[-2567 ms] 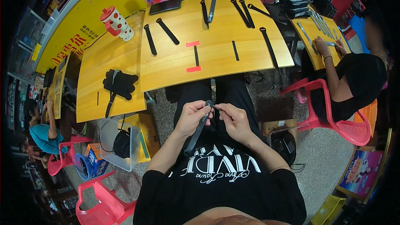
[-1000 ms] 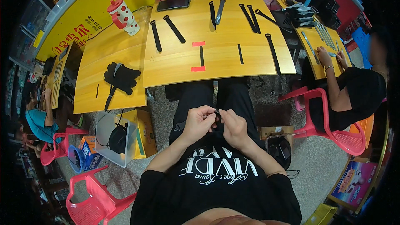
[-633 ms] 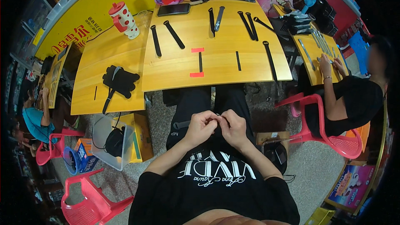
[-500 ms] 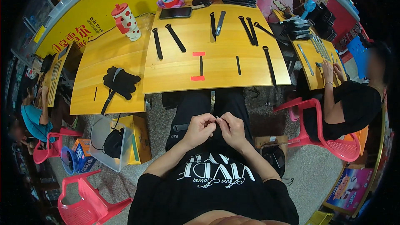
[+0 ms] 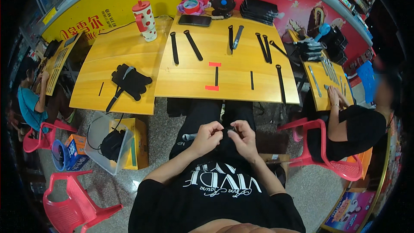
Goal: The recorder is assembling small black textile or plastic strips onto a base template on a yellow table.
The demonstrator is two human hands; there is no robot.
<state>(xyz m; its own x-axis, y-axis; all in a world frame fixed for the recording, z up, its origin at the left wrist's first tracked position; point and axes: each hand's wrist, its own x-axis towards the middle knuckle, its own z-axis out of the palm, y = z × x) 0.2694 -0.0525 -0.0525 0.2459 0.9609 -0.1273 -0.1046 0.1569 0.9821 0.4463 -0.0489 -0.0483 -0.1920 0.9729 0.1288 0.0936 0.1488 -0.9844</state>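
My left hand (image 5: 210, 135) is closed in front of my lap, fingertips pinched. From its outer side sticks the looped end of a grey strap (image 5: 188, 137); the rest is hidden by the hand. Close beside it, my right hand (image 5: 243, 138) is closed too, thumb and index finger pinched near the left fingertips. What lies between the right fingers is too small and dark to make out. On the yellow table (image 5: 185, 82) in front lie several black straps (image 5: 193, 45) with looped ends and one grey-blue strap (image 5: 237, 37).
Red tape pieces (image 5: 212, 88) mark the table. Along its back are a phone (image 5: 195, 20), a fan (image 5: 223, 3) and stacked black pouches (image 5: 258, 10). Left: a spotted tumbler (image 5: 146, 21), black gloves (image 5: 130, 82) and a clear bin (image 5: 108, 144). A person (image 5: 358, 125) sits right.
My hands have drawn slightly apart at the fingertips, the right one turning a little. The view has shifted, so the table sits lower and further right. The co-worker's hands at right have moved closer together.
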